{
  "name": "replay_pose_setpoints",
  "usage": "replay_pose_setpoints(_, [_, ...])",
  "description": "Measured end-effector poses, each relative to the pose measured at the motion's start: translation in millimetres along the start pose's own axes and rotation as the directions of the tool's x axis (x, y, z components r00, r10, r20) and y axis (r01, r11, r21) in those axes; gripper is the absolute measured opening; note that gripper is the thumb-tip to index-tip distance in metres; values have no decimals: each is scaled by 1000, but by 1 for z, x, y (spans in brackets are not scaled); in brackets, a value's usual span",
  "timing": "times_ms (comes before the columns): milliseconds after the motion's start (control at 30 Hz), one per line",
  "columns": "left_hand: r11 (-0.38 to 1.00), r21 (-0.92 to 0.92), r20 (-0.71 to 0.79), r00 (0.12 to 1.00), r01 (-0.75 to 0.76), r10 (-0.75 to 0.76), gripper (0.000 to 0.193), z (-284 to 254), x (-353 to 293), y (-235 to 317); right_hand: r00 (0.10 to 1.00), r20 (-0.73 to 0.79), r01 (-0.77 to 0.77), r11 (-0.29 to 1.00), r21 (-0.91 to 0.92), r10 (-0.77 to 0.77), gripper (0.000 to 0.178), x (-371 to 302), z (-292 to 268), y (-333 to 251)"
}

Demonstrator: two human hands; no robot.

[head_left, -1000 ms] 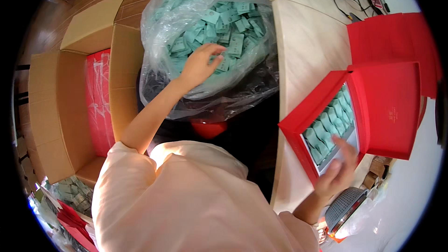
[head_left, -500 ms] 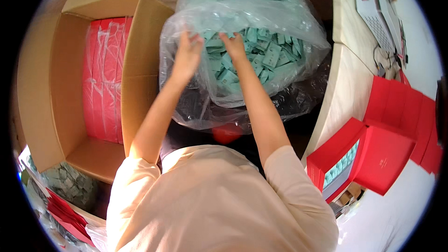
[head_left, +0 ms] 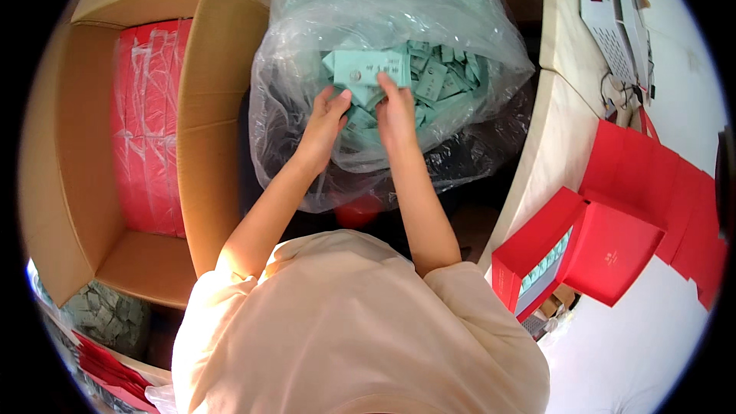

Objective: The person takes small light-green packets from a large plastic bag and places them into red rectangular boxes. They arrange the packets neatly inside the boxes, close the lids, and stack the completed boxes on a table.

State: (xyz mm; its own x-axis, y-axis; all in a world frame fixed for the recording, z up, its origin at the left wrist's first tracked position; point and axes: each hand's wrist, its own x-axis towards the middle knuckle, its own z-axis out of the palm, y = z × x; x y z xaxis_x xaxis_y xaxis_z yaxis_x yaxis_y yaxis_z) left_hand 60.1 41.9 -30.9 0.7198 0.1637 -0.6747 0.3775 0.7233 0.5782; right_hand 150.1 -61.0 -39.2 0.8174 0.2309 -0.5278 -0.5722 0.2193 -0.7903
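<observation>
A large clear plastic bag [head_left: 295, 38] stands before me with its mouth wide, full of small pale green packets [head_left: 433, 80]. Over the pile, my right hand [head_left: 395, 113] grips several green packets [head_left: 360, 67], held together with their flat printed faces up and its thumb on top. Beside it on the left, my left hand [head_left: 325, 126] is closed with curled fingers, its thumb close to the lower edge of those packets. Whether it pinches a packet is hard to see.
On the left stands a tall cardboard box [head_left: 211, 107] holding plastic-wrapped red boxes [head_left: 149, 130]. A pale table [head_left: 529, 153] on the right carries a white machine [head_left: 609, 23], red panels [head_left: 644, 184] and an opened red gift box [head_left: 613, 253] with green packets inside. Another packet-filled bag [head_left: 107, 314] sits lower left.
My right hand has taken hold of several green packets and lifted them above the pile. Both hands have come lower in the view, and my left fingers have curled in.
</observation>
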Motion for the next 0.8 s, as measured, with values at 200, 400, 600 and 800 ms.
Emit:
replay_pose_setpoints(200, [996,-71,119,991,-53,61,58,22,-28,-9,990,61,140,941,-308,-127,39,-103,-19,-19])
replay_pose_setpoints(400, [934,-257,45,963,-246,266,37,40,-63,-12,798,301,576,516,-634,-522,25,-162,-23,-60])
replay_pose_setpoints(600, [935,-293,-73,980,-199,185,40,78,-105,13,590,440,682,126,-720,-677,12,-202,-29,-51])
replay_pose_setpoints(800, [938,-300,26,982,-172,188,31,69,-102,5,586,516,643,-28,-765,-624,11,-225,-35,-39])
